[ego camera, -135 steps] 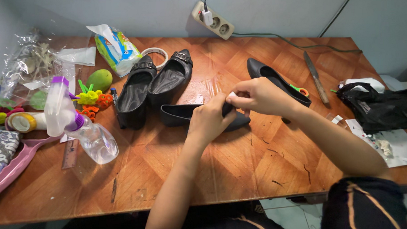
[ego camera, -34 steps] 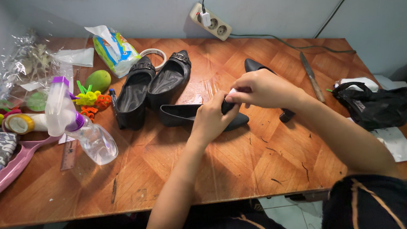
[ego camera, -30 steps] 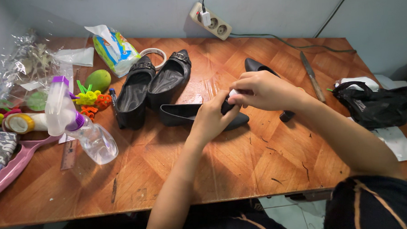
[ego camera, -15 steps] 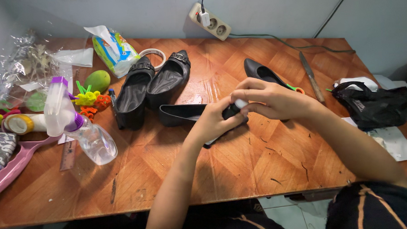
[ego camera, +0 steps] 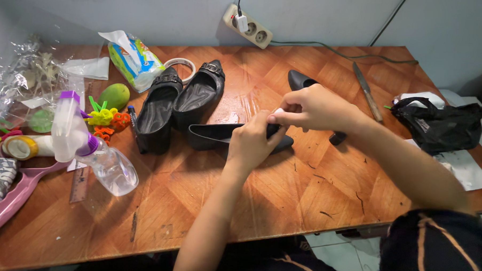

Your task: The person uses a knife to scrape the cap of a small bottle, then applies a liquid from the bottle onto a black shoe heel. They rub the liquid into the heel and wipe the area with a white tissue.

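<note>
Scuffed wood table (ego camera: 286, 203) w/ black shoes, grey wall behind

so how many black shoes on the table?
4. A pair of flats upper-middle; one flat shoe under the left hand; one heeled shoe behind the right hand.
</note>
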